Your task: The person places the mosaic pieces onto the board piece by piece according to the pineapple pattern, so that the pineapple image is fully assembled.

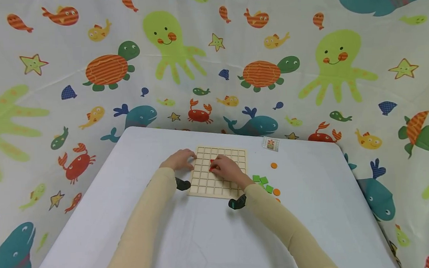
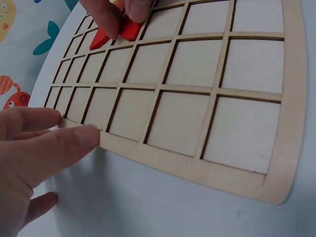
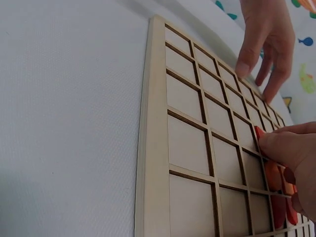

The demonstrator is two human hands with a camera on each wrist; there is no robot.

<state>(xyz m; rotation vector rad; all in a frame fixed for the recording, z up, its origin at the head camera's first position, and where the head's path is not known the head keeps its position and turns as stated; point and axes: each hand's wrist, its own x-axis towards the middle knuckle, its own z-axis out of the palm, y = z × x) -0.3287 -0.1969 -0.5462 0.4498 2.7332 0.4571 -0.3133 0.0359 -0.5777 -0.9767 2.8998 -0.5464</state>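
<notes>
A wooden grid board [image 1: 217, 196] with square compartments lies on the white table. The left hand [image 1: 179, 160] rests at its left side; in the left wrist view the thumb and a finger [image 2: 88, 135] touch the rim. Over the middle of the grid, the right hand [image 1: 231, 170] pinches a small red piece [image 3: 258, 131], which is partly hidden by its fingers. In the right wrist view, an orange piece [image 3: 273, 175] and another red piece [image 3: 279, 211] sit in compartments beneath that hand.
Several green squares [image 1: 263, 180] lie right of the board, with orange discs [image 1: 274, 165] near them. A small picture card [image 1: 271, 144] is at the back of the table [image 1: 309, 174]. Behind hangs a sea-animal curtain [image 1: 204, 54].
</notes>
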